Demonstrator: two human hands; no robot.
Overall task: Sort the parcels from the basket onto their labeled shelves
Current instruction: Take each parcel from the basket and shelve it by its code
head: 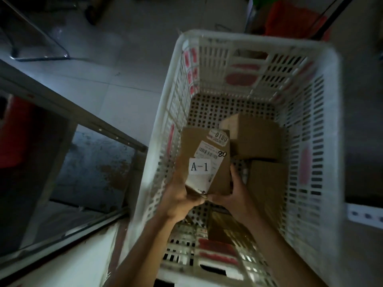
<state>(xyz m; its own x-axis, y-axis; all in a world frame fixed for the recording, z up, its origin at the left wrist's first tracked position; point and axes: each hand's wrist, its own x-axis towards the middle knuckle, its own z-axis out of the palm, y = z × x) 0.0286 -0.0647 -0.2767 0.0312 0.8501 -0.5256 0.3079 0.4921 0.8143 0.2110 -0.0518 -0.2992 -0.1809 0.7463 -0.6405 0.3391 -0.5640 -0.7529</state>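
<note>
Holding a cardboard parcel (204, 160) marked A-1 above the white basket (323, 112), both hands at its near edge.

Head view: gripped from below and from the sides, left hand (181, 195) under the near left corner with fingers curled round it, right hand (234, 191) on the near right side with fingers (235, 175) pressed along the edge. Lifted above the basket floor, tilted toward the camera, labels facing up. Probably light and stiff, being a small flat box; smooth paper labels possibly slippery, so better taken by bare cardboard edges and corners. Two more brown parcels (257, 137) lying in the basket behind it. Grey shelf frame (87, 119) at left.
</note>
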